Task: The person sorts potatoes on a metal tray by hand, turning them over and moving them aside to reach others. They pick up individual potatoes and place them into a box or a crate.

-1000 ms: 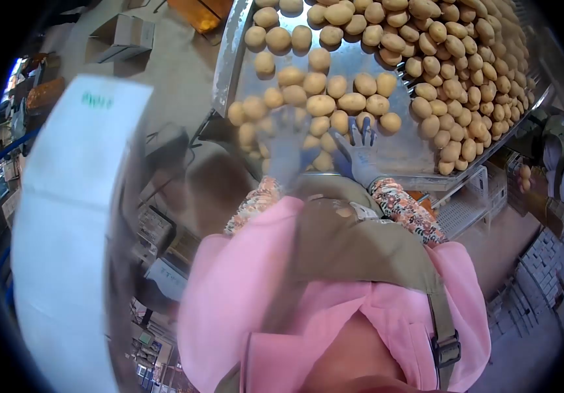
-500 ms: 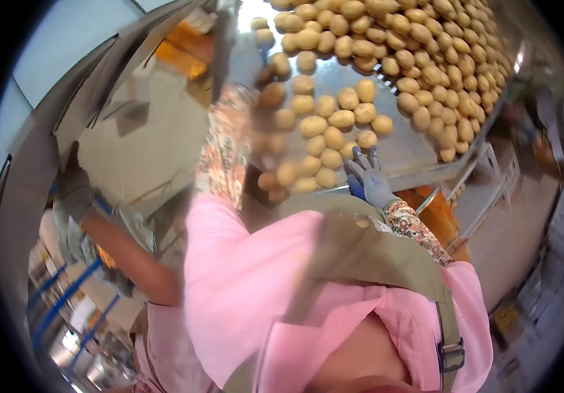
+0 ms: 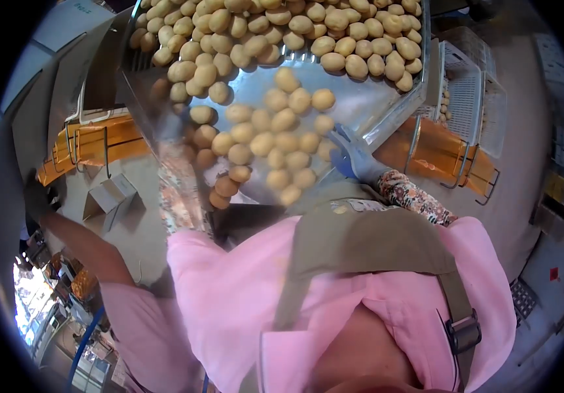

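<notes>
Loose potatoes point(image 3: 284, 120) lie in a group on the metal tray point(image 3: 360, 108) in front of me, some blurred as they roll at its near edge. My left hand point(image 3: 172, 126), in a grey glove, is at the left side of this group beside the tray wall. Motion blur hides its fingers. On the right, my right hand point(image 3: 359, 156), in a grey and blue glove, rests at the near right edge with its fingers stretched out and apart from the thumb, next to the nearest potatoes. It holds nothing.
A large heap of potatoes point(image 3: 255, 26) fills the far part of the tray. White plastic crates point(image 3: 462, 92) stand at the right. Orange bags point(image 3: 108, 144) hang on wire hooks at both sides. Another person's arm point(image 3: 82, 242) reaches in at left, near an open carton point(image 3: 113, 196).
The view has turned, so the tray now lies straight ahead. The group of potatoes has shifted toward the near edge. My left hand has come nearer along the tray's left side.
</notes>
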Tool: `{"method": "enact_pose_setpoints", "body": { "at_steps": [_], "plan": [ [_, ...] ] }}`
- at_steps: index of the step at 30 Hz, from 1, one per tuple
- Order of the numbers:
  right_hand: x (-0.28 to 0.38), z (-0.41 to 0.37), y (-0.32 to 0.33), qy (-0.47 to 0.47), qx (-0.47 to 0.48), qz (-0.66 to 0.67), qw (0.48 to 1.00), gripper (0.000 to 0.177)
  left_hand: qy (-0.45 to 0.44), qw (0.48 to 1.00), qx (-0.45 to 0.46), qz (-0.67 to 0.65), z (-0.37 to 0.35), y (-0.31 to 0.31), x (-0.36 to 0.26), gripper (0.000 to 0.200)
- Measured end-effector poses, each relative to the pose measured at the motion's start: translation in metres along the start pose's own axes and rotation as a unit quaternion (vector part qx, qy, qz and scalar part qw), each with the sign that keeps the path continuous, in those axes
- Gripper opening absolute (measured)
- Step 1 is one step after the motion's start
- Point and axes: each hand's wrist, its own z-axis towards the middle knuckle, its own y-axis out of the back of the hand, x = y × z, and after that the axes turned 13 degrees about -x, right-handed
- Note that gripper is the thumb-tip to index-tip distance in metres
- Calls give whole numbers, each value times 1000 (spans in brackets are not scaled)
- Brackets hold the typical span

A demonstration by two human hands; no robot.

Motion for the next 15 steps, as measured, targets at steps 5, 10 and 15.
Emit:
{"method": "enact_pose_setpoints", "body": {
  "at_steps": [5,10,15],
  "plan": [
    [-16,13,-11,26,127,54,990,44,73,988,132,-11,-110,-99,-74,59],
    [-4,50,19,-205,258,514,792,45,76,961,-16,-266,-197,-61,-161,56],
    [62,60,29,-37,96,510,854,40,429,684,134,-574,-270,-65,-273,58]
  ]
}}
